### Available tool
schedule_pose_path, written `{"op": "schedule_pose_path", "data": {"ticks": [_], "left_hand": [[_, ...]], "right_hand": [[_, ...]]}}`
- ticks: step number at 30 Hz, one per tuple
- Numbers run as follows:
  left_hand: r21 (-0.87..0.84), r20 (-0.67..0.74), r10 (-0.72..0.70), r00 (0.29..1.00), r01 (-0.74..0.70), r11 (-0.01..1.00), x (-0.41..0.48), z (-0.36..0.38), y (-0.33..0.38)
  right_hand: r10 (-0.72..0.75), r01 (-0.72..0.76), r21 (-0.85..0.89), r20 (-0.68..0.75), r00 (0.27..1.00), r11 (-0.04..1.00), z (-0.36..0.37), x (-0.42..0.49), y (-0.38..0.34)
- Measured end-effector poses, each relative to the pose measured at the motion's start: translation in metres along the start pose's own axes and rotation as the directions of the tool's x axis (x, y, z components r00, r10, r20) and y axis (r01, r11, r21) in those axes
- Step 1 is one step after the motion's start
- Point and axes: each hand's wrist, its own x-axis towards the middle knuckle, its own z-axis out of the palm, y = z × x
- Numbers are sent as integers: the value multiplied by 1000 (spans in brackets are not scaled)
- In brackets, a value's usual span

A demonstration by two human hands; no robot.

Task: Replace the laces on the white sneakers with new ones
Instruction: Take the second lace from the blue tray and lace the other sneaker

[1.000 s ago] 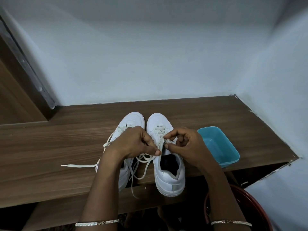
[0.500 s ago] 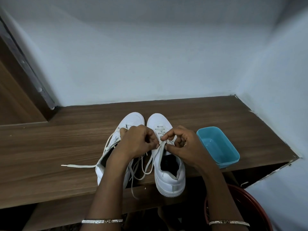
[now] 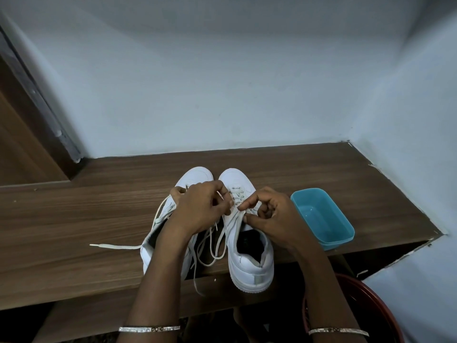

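On the brown wooden shelf (image 3: 74,219), two white low-top sneakers (image 3: 195,175) stand side by side, toes to the wall. Over the right sneaker (image 3: 249,264), the right hand (image 3: 272,219) pinches its flat cream lace (image 3: 236,227) between thumb and forefinger. Just beside it, the left hand (image 3: 197,209) grips a lace end in curled fingers.

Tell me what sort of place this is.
Most likely a room in a home: a wooden counter fitted into a corner of pale blue painted walls, a wooden door frame at left, a teal plastic tub on the counter and a red basket below.
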Motion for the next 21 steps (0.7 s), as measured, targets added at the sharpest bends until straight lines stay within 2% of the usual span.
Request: {"op": "schedule_pose_path", "data": {"ticks": [5, 7, 12, 14, 16, 19, 21], "left_hand": [[134, 47, -22, 999, 15, 991, 0, 2, -1], [128, 73, -25, 997, 16, 992, -1, 1, 2], [56, 31, -57, 998, 55, 997, -2, -5, 6], [-40, 105, -39, 994, 43, 998, -4, -10, 9], [-264, 147, -22, 989, 61, 963, -4, -12, 11], [-641, 85, -8, 996, 61, 765, -2, -17, 10], [-759, 102, 28, 994, 60, 648, -2, -20, 11]], "right_hand": [[-3, 3, 3, -10, 1000, 1000, 1, 0, 1], [2, -2, 5, -10, 1000, 1000, 1, 1, 2], [2, -1, 20, -21, 1000, 1000, 1, 1, 5], [13, -13, 34, -27, 1000, 999, 1, 1, 5], [13, -12, 46, -27, 1000, 999, 0, 0, 4], [-3, 6, 79, -40, 999, 997, 1, -2, -3], [-3, 10, 107, -66, 998, 994, 6, -1, -10]]}}
